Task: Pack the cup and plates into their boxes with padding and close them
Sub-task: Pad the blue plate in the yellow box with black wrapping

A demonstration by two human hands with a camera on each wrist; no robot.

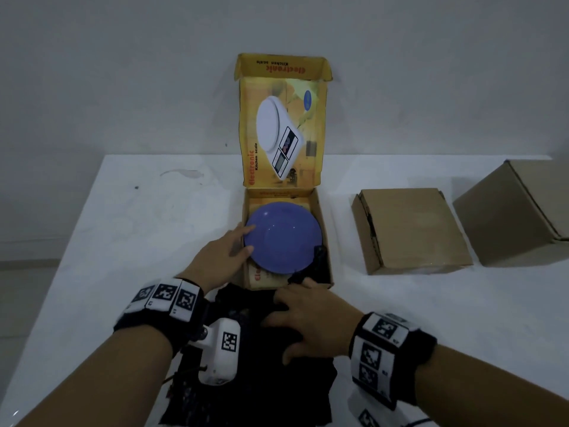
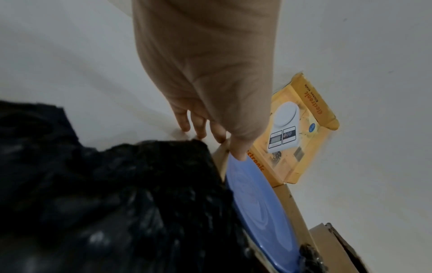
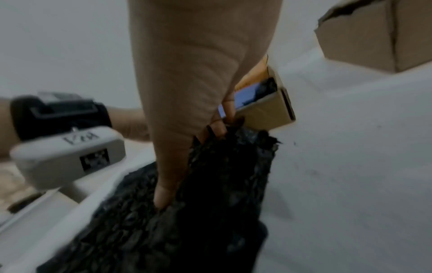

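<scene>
Blue plate [image 1: 284, 238] sits in the yellow box [image 1: 324, 229], left hand [image 1: 223, 257] fingers straight against its edge. Right hand [image 1: 303, 318] lies flat on black padding [image 1: 261, 380] just beside the box; two brown boxes [image 1: 412, 229] off right.

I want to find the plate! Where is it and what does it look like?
On the white table stands a yellow box with its lid up. The plate lies inside it, round and blue-purple, unlike the plain brown boxes to the right.

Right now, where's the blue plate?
In the head view the blue plate sits in the open yellow box at table centre, the left hand touching its left rim, black padding just nearer.
</scene>
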